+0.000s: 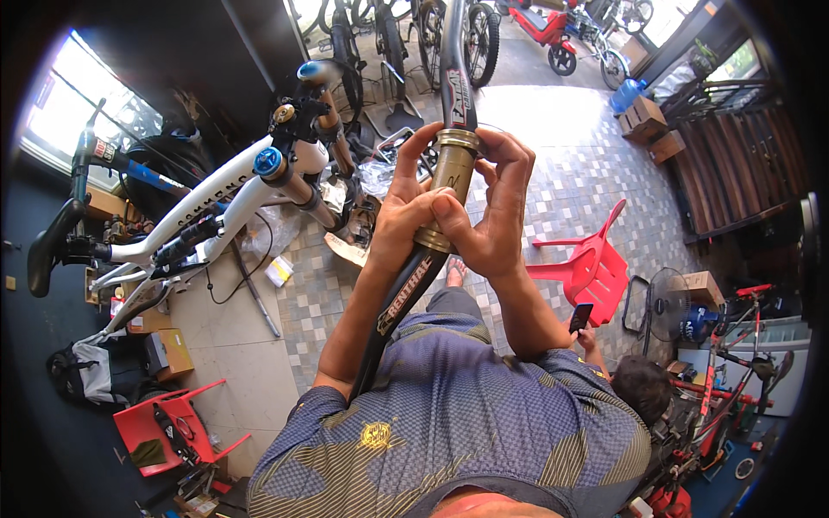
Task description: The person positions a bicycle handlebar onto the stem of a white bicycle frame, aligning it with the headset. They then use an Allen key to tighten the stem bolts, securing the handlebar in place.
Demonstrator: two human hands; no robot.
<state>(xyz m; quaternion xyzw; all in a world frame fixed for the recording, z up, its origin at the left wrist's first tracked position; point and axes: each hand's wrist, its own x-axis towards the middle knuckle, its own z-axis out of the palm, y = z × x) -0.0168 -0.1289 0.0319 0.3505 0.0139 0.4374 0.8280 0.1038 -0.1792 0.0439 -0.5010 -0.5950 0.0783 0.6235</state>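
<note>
A: What have the hands got hold of?

B: A black bicycle handlebar (410, 285). The left hand (399, 207) and right hand (499, 194) both grasp its brass-coloured centre section (454, 162), thumbs pressed on the near side, fingers curled around toward the back. Neither is released.

A: Where is the bar, exactly?

B: Up in front of the chest, above the tiled floor (328, 293). One end runs off past the top edge; the other slants down toward the left side of the patterned shirt (484, 414). I can't tell whether it touches the cloth.

A: How far along would you say things are?

B: The bar is loose: no stem is clamped around it, and the stretches in view carry no grips or levers. The collars at both ends of the brass part look seated, though that is my reading.

A: And what is undone?

B: It isn't mounted on anything. The white bike frame (207, 194) stands well apart to the left, with a blue-capped double-crown fork (315, 205), and I make out no bar across that fork.

A: Anyone helping?

B: Someone low at the right holds a phone (581, 317), near a red plastic chair (596, 272); their hands are away from the bar.
</note>
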